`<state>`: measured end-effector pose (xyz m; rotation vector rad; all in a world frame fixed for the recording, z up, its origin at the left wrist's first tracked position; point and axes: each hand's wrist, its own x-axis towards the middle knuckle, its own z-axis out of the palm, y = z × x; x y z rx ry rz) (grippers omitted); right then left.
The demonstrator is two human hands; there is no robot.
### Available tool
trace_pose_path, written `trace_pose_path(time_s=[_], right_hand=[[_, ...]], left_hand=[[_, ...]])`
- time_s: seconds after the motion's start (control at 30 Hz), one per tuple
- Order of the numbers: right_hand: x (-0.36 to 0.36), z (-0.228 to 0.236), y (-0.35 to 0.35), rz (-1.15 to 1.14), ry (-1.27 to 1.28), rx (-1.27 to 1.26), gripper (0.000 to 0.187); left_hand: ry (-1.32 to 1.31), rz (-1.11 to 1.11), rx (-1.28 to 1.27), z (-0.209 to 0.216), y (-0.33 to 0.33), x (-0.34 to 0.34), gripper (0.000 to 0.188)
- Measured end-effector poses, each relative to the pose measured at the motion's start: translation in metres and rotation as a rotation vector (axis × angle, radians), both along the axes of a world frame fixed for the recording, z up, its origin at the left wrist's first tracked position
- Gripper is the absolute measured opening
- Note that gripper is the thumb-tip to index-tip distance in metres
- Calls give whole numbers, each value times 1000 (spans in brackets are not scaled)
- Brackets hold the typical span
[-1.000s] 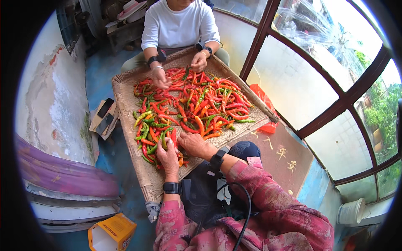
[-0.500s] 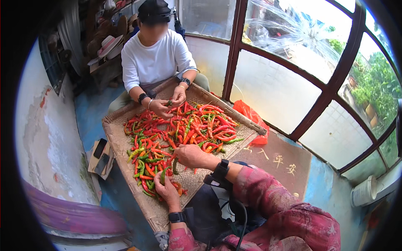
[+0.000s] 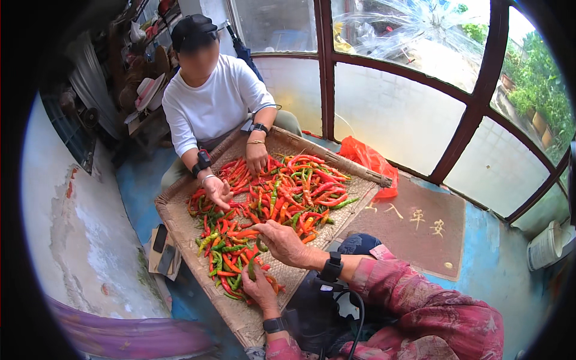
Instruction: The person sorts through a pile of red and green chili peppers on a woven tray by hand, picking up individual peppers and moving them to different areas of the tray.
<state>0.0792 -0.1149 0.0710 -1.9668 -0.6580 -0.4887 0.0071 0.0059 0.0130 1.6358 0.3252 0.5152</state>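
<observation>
A woven tray (image 3: 187, 231) with a raised rim holds a spread of red, orange and green chili peppers (image 3: 282, 198). Near its close end, my left hand (image 3: 263, 292) is closed around a green chili pepper (image 3: 252, 267), which points up from the fingers. Just above and to the right, my right hand (image 3: 289, 245) pinches a small, curved green chili pepper (image 3: 261, 244). Across the tray sits a co-worker in a white top. One of the co-worker's hands (image 3: 217, 191) is spread palm up over the peppers; the other (image 3: 257, 157) reaches down into the pile.
Left of the tray, two dark phones (image 3: 160, 238) lie on a board on the blue floor. A red plastic bag (image 3: 372, 163) and a brown mat (image 3: 414, 225) are to the right, beside framed windows. A white bucket (image 3: 545, 246) stands far right. Purple cloth (image 3: 126, 336) hangs lower left.
The co-worker's hands, close together before, have parted: one opens out, the other lowers to the peppers. My hands stay close together with their chili peppers. The whole view has shifted slightly.
</observation>
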Motion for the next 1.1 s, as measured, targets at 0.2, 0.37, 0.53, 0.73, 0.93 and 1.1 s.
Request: trace_pose_path(time_s=[0.2,0.37,0.53,0.73,0.93,1.1], right_hand=[[-9,-11,12,174,54,45,25],[-10,-17,13,365,83,-75,26],[-11,-14,10,475,226,-2,19],[-7,-10,7,416,304,-87,18],[14,-2,-2,122,173,-35,19],[42,7,-37,-86,653,700,28]], left_hand=[[44,-39,48,-2,8,-7,30],[8,-101,-72,-9,10,-3,36],[-83,44,-20,-5,5,-2,45],[-44,-61,-24,-5,9,0,38],[42,-156,-23,-4,9,-6,29],[-21,-179,11,-2,1,-4,24]])
